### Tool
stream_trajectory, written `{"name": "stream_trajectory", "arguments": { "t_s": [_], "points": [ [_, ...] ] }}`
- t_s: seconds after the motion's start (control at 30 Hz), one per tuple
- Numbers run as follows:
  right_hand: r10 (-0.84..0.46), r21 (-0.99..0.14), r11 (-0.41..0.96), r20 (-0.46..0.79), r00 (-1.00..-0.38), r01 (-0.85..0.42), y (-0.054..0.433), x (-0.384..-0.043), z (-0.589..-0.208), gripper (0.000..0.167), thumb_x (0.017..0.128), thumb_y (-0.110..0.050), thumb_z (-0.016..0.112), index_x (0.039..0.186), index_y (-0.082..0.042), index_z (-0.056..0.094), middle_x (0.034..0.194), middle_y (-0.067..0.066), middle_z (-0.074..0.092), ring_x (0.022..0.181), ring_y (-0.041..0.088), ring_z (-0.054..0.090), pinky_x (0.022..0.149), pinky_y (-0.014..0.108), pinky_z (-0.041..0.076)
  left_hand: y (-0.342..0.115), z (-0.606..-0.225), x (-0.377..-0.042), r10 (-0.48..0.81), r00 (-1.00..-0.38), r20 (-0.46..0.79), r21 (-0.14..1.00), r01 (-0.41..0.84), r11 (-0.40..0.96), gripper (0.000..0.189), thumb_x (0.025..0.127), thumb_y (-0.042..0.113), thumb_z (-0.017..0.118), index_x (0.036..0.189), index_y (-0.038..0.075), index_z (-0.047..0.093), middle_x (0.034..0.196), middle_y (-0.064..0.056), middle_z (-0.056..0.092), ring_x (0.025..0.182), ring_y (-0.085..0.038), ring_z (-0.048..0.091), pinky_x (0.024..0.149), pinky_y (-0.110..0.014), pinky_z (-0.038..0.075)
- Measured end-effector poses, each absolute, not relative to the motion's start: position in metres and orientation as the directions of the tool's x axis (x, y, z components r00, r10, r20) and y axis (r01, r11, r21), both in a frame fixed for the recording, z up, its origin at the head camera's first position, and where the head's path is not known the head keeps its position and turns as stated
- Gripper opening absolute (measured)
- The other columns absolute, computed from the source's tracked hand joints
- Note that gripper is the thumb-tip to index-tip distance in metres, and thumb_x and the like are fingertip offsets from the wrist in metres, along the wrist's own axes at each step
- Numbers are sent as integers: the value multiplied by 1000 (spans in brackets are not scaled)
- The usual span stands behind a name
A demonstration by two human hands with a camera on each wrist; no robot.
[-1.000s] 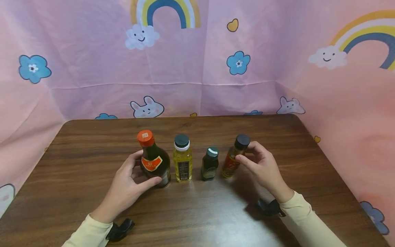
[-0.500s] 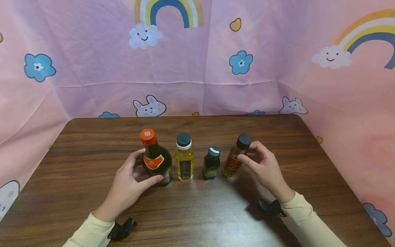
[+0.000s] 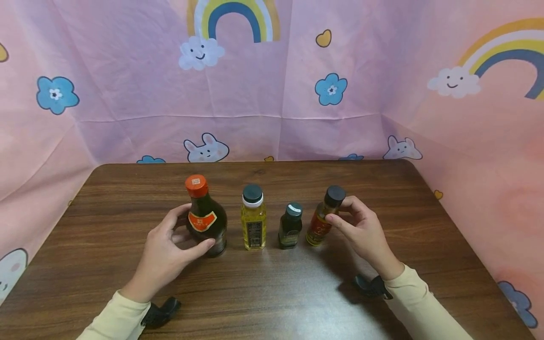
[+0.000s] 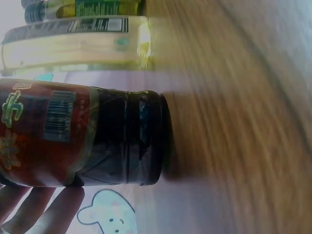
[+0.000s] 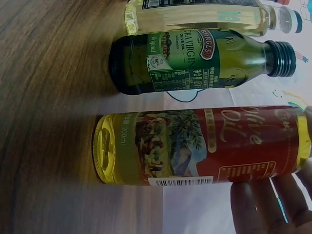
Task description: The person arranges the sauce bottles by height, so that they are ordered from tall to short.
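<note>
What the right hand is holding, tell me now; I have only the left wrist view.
Observer: The right hand holds a red-labelled bottle, with the thumb on the near side.
Operator: Next, give me the cap colour on the dark bottle in the left hand; my picture cuts off its top.
Observer: The cap is orange-red, as the head view shows.
Operator: Now read me the brand on the small green bottle; I can't make it out.
Observer: The right wrist view shows BORGES on its label.
</note>
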State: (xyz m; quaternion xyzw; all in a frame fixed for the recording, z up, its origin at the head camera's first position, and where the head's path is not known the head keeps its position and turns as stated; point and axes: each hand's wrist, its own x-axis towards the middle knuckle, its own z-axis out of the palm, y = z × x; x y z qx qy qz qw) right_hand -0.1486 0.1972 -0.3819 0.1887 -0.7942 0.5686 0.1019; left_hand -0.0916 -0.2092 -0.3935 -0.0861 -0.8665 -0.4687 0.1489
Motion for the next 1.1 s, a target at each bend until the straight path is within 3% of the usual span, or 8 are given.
{"name": "stream_trajectory", "arguments": {
  "t_s": [0.17,0.33,0.73,0.87,1.1],
  "points": [
    [-182,-865,278,381,-907,-419,197,-149,-383,22,91,5,76,109,1,65,112,-5,67,106,8,67,87,23,57,-216,-391,-95,-17,-936,351,768,277,577,82,78,18,93,148,10,50,125,-12,65,101,4,63,79,-11,54],
    [-177,-861,286,384,-906,-420,198,-149,-383,21,91,4,76,108,0,65,112,-2,67,105,8,67,86,25,58,-223,-388,-105,-33,-934,356,762,269,590,82,80,21,92,149,8,49,129,-13,64,109,6,56,80,-7,51],
    [-175,-868,295,362,-916,-399,197,-148,-384,21,92,1,76,111,0,65,113,-3,67,107,10,67,89,26,58,-235,-379,-140,-104,-913,395,760,261,595,78,81,24,91,149,13,53,131,-9,66,109,7,54,82,-6,48],
    [-175,-868,292,364,-915,-402,196,-148,-384,21,92,1,76,111,1,65,112,-4,67,106,10,67,88,26,58,-234,-376,-153,-122,-909,398,767,256,588,78,83,26,90,150,15,52,134,-7,64,112,1,56,81,-7,49],
    [-163,-868,291,368,-915,-401,197,-149,-385,21,92,2,75,110,1,65,112,-4,67,106,9,67,88,24,57,-220,-377,-178,-151,-914,376,812,246,530,77,84,30,89,150,16,51,137,-6,61,118,-19,61,81,-11,51]
  ]
}}
